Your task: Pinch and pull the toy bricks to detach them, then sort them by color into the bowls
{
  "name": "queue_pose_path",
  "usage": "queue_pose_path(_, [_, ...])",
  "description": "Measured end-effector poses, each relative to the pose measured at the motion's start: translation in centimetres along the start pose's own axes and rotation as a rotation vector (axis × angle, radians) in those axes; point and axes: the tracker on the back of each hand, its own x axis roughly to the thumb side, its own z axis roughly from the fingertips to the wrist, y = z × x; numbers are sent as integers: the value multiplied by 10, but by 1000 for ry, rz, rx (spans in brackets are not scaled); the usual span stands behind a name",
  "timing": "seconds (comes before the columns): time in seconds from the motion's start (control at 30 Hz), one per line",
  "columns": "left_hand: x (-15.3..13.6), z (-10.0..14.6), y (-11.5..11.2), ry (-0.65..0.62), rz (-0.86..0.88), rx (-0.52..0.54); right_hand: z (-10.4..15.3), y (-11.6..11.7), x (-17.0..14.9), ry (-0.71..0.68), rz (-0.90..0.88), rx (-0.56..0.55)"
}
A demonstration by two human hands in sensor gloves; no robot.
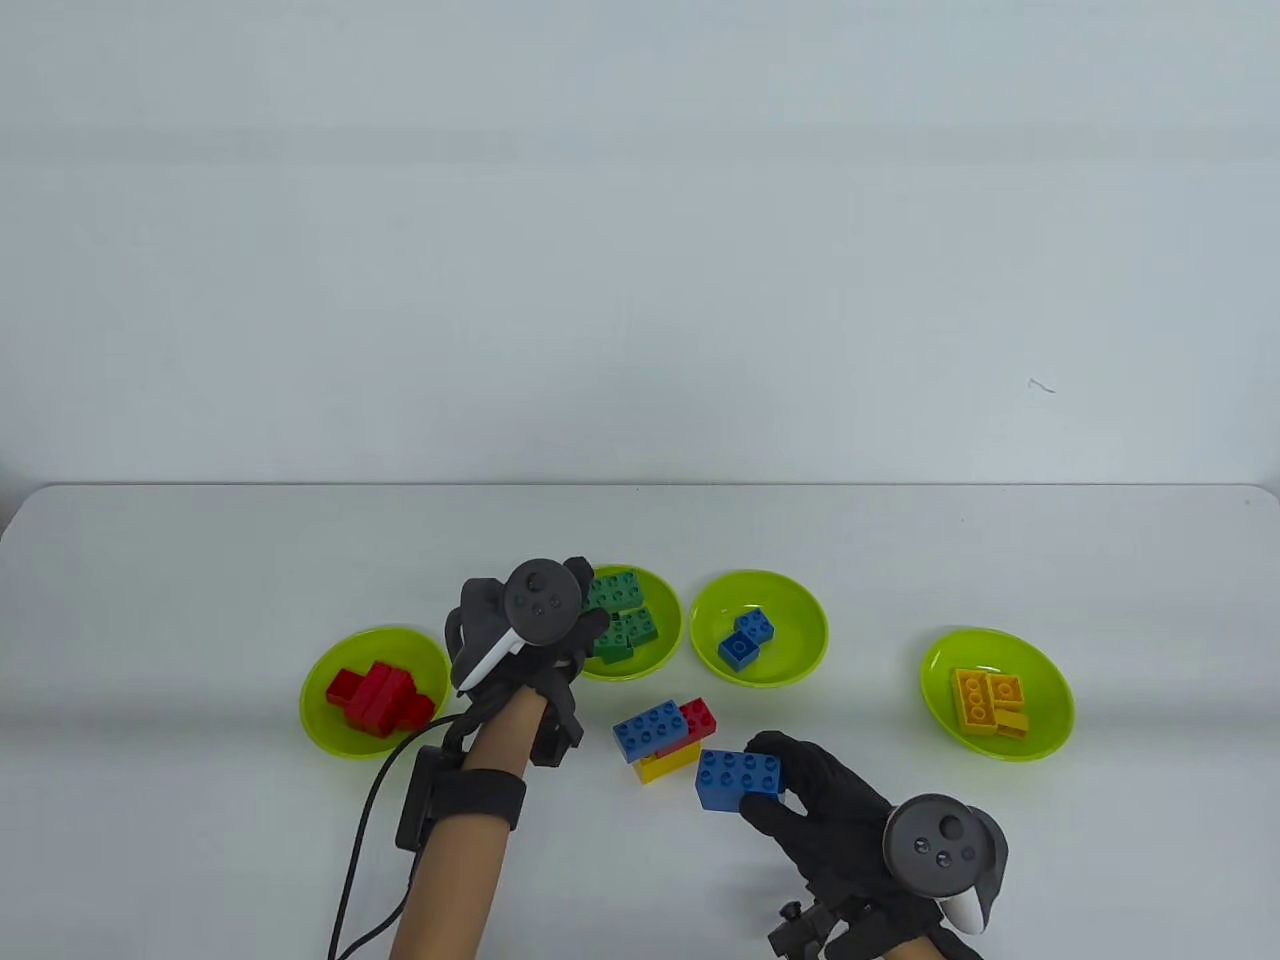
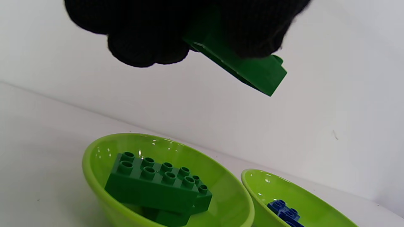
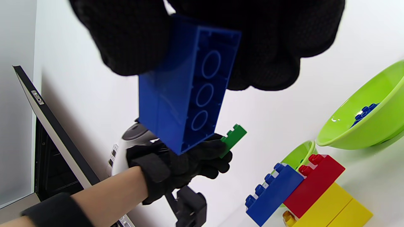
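No text, label, brand name, number or sign can be read in any of the three views. The studs of the toy bricks are too small and too blurred to show any mark.
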Motion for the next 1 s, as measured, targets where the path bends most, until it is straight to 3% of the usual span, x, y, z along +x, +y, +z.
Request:
queue_pose_path(0.2, [-11, -26, -27, 80, 5, -30, -2, -3, -2, 12, -7, -2])
queue_pose_path(0.4, [-13, -20, -32, 62, 58, -25, -3, -3, -5, 21, -10, 5])
queue_pose_path(0.6, [8, 21, 7, -129, 165, -5, -2, -4, -9, 42, -38, -7])
queue_pose_path(0.73, [29, 72, 24, -293, 267, -57, -1, -3, -8, 57, -83, -14])
queue_pose_path(0.9, [44, 133, 11, -402, 432, -49, 0, 3, -6, 57, -111, 8])
queue_pose_path(1.0, [48, 148, -4, -417, 519, -61, 2, 7, -2, 49, -117, 20])
